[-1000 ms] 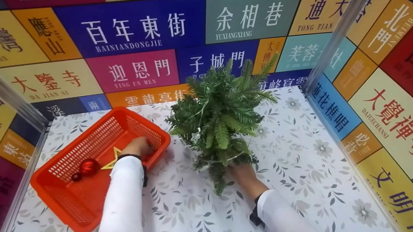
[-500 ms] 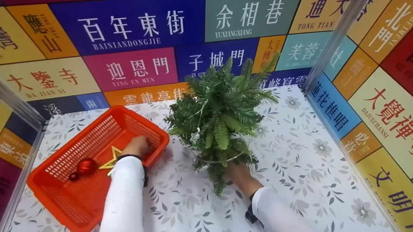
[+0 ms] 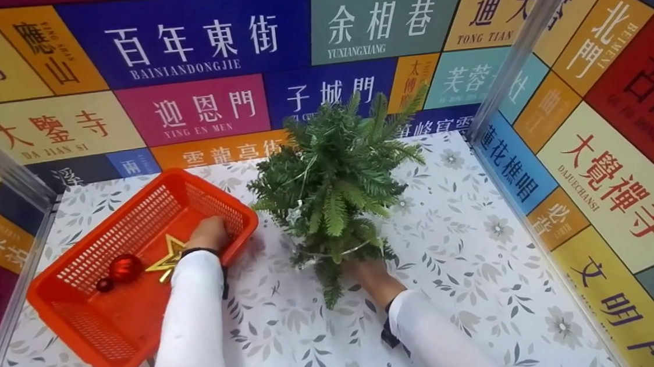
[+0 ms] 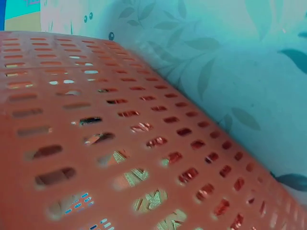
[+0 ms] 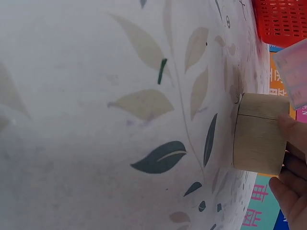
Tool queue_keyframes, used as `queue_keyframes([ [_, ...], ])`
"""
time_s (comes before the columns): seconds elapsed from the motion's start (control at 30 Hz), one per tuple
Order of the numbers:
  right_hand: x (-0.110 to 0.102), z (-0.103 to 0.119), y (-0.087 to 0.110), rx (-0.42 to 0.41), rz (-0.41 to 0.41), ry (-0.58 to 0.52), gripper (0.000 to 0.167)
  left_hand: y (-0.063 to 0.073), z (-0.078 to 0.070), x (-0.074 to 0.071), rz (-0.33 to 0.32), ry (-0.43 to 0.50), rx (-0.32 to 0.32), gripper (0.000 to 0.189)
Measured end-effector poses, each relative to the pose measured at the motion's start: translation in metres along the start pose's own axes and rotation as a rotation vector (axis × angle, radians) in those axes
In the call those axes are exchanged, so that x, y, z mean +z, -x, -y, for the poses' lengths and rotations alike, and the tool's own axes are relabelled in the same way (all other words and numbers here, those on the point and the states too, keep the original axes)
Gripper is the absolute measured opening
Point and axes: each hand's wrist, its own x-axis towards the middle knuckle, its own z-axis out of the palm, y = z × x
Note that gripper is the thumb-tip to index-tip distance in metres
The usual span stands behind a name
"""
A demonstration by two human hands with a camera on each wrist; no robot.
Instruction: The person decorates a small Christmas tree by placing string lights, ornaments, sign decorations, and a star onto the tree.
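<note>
In the head view my left hand [image 3: 208,233] reaches into the right end of an orange-red plastic basket [image 3: 121,316]. Its fingers are hidden, and I cannot tell what they hold. Close beside this hand lies a gold star [image 3: 161,263]. A large red ball ornament [image 3: 125,267] and a small dark red one [image 3: 104,284] sit further left in the basket. A small artificial Christmas tree [image 3: 339,194] stands upright on the right. Under its lowest branches, my right hand [image 3: 372,276] grips the round wooden base [image 5: 259,134], as the right wrist view shows.
A thin light wire with a silvery ornament [image 3: 294,212] runs round the branches. A clear plastic piece [image 5: 293,69] hangs beside the base in the right wrist view. Printed wall panels [image 3: 187,37] enclose the floral-covered table [image 3: 466,324] at the back and sides.
Everything in the head view has shifted slightly left. Both hands keep their places, the left one inside the basket and the right one at the tree's base.
</note>
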Motion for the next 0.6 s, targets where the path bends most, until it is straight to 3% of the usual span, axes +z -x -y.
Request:
queue_keyframes([
  [0.03, -0.003, 0.008, 0.005, 0.034, 0.001, -0.023, 0.042, 0.000, 0.002, 0.000, 0.000, 0.004, -0.001, 0.009],
  [0.13, -0.010, 0.018, 0.012, -0.014, -0.024, -0.060, 0.036, 0.000, 0.006, -0.003, 0.009, 0.012, 0.006, 0.007],
  [0.17, -0.004, 0.005, 0.003, -0.113, -0.052, -0.033, 0.035, 0.001, 0.008, -0.005, 0.012, 0.013, 0.008, 0.007],
  [0.23, 0.011, -0.021, -0.021, -0.222, -0.080, -0.011, 0.035, 0.004, 0.009, -0.010, 0.023, 0.058, -0.010, 0.010],
  [0.27, 0.018, -0.029, -0.029, -0.203, -0.077, -0.001, 0.035, 0.006, 0.010, -0.014, 0.016, 0.075, -0.011, 0.012],
  [0.33, 0.039, -0.069, -0.060, -0.311, -0.090, 0.090, 0.040, 0.009, 0.011, -0.021, 0.000, 0.129, -0.018, 0.018],
  [0.37, 0.046, -0.077, -0.068, -0.250, -0.057, 0.069, 0.044, 0.011, 0.012, -0.025, -0.012, 0.156, -0.015, 0.020],
  [0.43, 0.040, -0.065, -0.061, -0.087, 0.008, -0.013, 0.048, 0.014, 0.012, -0.033, -0.043, 0.204, -0.002, 0.023],
  [0.47, 0.034, -0.055, -0.052, -0.040, 0.017, -0.046, 0.050, 0.015, 0.013, -0.037, -0.060, 0.216, 0.011, 0.024],
  [0.5, 0.027, -0.047, -0.045, -0.047, 0.017, -0.082, 0.053, 0.016, 0.013, -0.041, -0.073, 0.226, 0.018, 0.025],
  [0.57, 0.004, -0.006, -0.014, 0.109, 0.010, -0.204, 0.053, 0.018, 0.013, -0.049, -0.108, 0.224, 0.033, 0.024],
  [0.6, -0.002, 0.003, -0.005, 0.114, 0.011, -0.217, 0.053, 0.020, 0.013, -0.053, -0.121, 0.229, 0.040, 0.023],
])
